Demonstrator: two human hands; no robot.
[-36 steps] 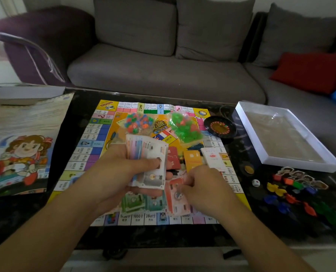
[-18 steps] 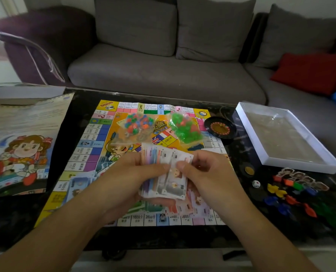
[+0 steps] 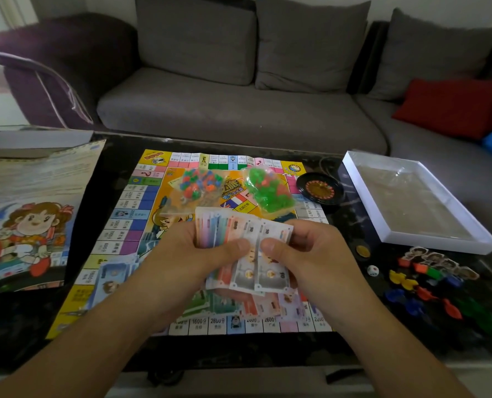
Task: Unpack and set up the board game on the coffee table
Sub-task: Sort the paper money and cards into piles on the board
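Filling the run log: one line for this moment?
phase: sorting money | left hand: holds fanned play money | right hand: pinches the front note | board: unfolded on table | piece bags on board: unopened

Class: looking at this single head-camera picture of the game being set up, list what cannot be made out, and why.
- Play money: note count hidden; overlapped, covered by left hand and right hand.
- Game board: small print blurred.
- Box lid: cut off by left edge.
- Die: pips too small.
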